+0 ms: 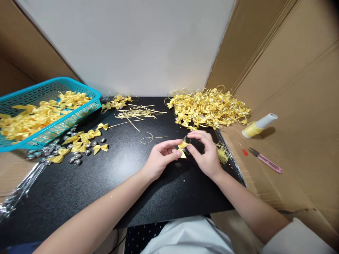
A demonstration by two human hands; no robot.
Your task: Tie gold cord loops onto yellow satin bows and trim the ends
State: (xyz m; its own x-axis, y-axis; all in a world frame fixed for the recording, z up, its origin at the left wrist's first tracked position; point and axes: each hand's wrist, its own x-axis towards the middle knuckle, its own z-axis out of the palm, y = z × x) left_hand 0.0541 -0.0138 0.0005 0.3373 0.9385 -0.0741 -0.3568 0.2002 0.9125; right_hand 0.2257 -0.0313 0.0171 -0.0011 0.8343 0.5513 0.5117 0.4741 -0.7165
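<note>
Over the middle of the black table, my left hand (160,157) pinches a yellow ribbon bow (182,145) between thumb and fingers. My right hand (207,152) is at the bow's right side, its thumb tip touching the ribbon. A thin gold cord (189,141) loops at the right fingertips, which seem closed on it, though the exact grip is partly hidden. Left of the hands lies a loose piece of gold cord (151,137). Behind it is a heap of straight gold cord pieces (137,112).
A blue basket (57,125) of yellow bows stands left, beside loose bows (91,133) and silver bells (77,162). Finished-looking corded bows (212,107) are piled back right. Thread scraps (222,153), a thread spool (251,129) and pink snips (268,163) lie right. Cardboard walls surround the table.
</note>
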